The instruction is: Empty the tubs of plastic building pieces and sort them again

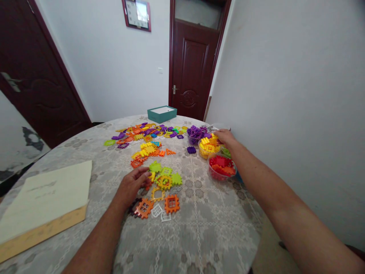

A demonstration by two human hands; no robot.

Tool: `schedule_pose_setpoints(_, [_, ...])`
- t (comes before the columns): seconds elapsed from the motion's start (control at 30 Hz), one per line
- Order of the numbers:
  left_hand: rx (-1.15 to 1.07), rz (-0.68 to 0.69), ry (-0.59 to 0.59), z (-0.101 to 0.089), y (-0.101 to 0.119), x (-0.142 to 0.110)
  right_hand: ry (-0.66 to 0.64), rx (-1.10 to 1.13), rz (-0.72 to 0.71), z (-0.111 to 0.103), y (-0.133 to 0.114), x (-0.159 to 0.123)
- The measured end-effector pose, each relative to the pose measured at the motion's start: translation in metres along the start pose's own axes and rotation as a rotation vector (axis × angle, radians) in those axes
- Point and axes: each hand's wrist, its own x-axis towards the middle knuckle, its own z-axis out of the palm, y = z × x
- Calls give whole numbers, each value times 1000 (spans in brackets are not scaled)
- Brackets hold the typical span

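Note:
My left hand [134,185] is low over the near pile, its fingers curled around the edge of a small yellow building block [153,176]. Lime green building blocks [155,166] and a yellow window-frame block [164,182] lie just beyond its fingertips. My right hand [224,137] reaches over the far edge of a clear bowl of yellow blocks [209,147]. Its fingers are drawn together, and what they hold is partly hidden. Beside this bowl are a bowl of purple blocks [196,133] and a bowl of red and orange blocks [221,166].
A long heap of mixed blocks [148,131] spreads across the table's far side. Orange frame blocks [172,204] and white window pieces [156,210] lie nearest me. A teal box [162,114] stands at the back; a paper sheet [51,194] covers the left side.

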Motion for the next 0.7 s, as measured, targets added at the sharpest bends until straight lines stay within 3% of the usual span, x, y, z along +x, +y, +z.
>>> schedule_pose_setpoints(0.23, [6,1,10,-1,-5,2,-34,-325,-73,-10,11,-5])
schedule_pose_setpoints(0.43, [-20,13,38,2,-8,2,106,-521,-253,-11,-18,-31])
schedule_pose_setpoints(0.53, [-16,13,33,3,-9,2,104,-547,-478,6,-51,-55])
schedule_pose_setpoints(0.63, [-37,15,21,3,-12,3,-95,-456,-696,42,-83,-79])
schedule_pose_setpoints(0.7, [-56,12,22,3,-13,4,-241,-416,-770,76,-99,-91])
